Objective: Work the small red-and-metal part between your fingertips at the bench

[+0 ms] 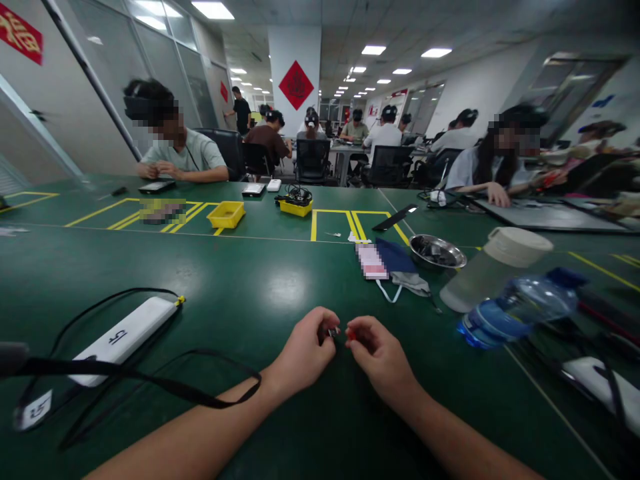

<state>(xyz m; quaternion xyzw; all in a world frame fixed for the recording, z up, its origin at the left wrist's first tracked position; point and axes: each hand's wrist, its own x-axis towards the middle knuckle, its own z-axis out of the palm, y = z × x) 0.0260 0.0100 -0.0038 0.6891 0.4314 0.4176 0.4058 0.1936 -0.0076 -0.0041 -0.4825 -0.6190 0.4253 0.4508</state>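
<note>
Just above the green table (210, 260), my two hands face each other with a narrow gap between them. My left hand (311, 347) is closed, its thumb and fingers pinching a small metallic-looking piece (333, 331). A small red piece (351, 335) sits in the pinch of my right hand (383, 357). Both pieces are mostly covered by fingers, so their exact kind cannot be made out. A black cord (215, 402) passes across my left forearm.
To the left lies a white power bank (127, 337) with a black cable. On the right stand a steel bowl (437, 252) of dark parts, a cloudy tumbler (480, 273) and a tilted blue water bottle (520, 307). Yellow trays (227, 215) are farther back. Other people sit beyond.
</note>
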